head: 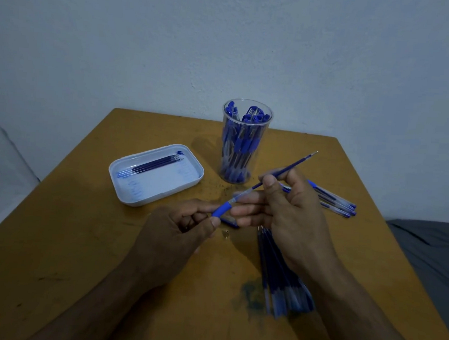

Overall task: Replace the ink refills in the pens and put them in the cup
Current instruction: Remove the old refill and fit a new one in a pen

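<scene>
On our bench, the clear plastic cup (pixel 245 142) holds blue pens; the white tray (pixel 156 175) holds dark refills (pixel 152 165). Our left hand (pixel 179 235) pinches a blue-gripped pen barrel (pixel 227 205). Our right hand (pixel 289 211) pinches its thin blue refill (pixel 288 167).

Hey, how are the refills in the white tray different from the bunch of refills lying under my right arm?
The refills in the white tray are few, lying neatly side by side inside the white tray, tips pointing away toward the cup. The refills on the table form a larger, fanned-out pile on the bare table, partly hidden under the right hand and forearm. Both sets are thin with dark blue ink.
</scene>
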The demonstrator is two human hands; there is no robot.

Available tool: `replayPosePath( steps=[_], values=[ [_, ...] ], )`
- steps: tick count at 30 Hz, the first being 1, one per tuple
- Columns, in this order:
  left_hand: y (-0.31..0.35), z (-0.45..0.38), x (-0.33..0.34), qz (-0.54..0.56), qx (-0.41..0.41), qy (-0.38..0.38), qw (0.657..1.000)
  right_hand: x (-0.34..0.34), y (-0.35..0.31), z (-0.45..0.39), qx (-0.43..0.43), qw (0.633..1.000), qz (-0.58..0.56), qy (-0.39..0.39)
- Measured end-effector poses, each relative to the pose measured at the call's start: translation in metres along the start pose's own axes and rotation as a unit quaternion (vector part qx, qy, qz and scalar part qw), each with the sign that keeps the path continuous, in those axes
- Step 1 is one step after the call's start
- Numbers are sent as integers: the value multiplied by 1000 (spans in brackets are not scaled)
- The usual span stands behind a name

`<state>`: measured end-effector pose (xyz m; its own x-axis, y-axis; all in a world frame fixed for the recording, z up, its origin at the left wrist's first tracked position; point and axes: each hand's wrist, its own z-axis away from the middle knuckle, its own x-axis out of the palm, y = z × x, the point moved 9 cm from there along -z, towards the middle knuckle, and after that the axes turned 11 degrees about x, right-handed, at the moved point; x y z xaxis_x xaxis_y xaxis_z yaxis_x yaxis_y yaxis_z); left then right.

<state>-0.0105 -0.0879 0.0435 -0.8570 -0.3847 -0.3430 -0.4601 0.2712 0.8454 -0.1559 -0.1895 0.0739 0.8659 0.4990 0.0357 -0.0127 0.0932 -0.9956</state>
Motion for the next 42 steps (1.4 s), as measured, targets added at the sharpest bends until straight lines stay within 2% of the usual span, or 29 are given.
replayPosePath(
  steps=[10, 13, 18, 24, 26, 27, 29, 32, 34, 37, 38, 39, 42],
  values=[
    [-5, 1, -2, 15, -10, 12, 1000, 1, 1, -1, 10, 1000, 6, 0],
    [-6, 2, -1, 18, -10, 10, 1000, 5, 6, -1, 31, 999, 24, -24],
    [-7, 1, -1, 13, -13, 12, 1000, 2, 8, 0, 57, 998, -24, -25],
    [-10, 1, -2, 25, -24, 19, 999, 10, 16, 2, 82, 995, 36, -46],
    [-12, 1, -4, 31, -33, 38, 998, 7, 17, 1, 78, 990, 111, -25],
    [-12, 1, -6, 33, -35, 48, 998, 5, 16, 1, 64, 981, 180, -11],
    [-12, 0, -8, 35, -39, 62, 997, 11, 13, 3, 21, 936, 351, -10],
    [-11, -2, -9, 34, -40, 69, 996, 37, 23, 9, -28, 821, 566, -67],
    [-10, -2, -9, 30, -36, 66, 997, 46, 30, 8, -15, 772, 630, -83],
    [-10, -2, -8, 21, -31, 60, 998, 51, 38, 6, 5, 740, 665, -101],
    [-10, -1, -9, 18, -32, 58, 998, 52, 36, 6, -1, 745, 660, -98],
    [-11, -2, -8, 16, -35, 56, 998, 50, 32, 6, -17, 765, 639, -83],
    [-10, -1, -7, 25, -37, 52, 998, 23, 7, 6, -57, 875, 480, 19]
  ],
)
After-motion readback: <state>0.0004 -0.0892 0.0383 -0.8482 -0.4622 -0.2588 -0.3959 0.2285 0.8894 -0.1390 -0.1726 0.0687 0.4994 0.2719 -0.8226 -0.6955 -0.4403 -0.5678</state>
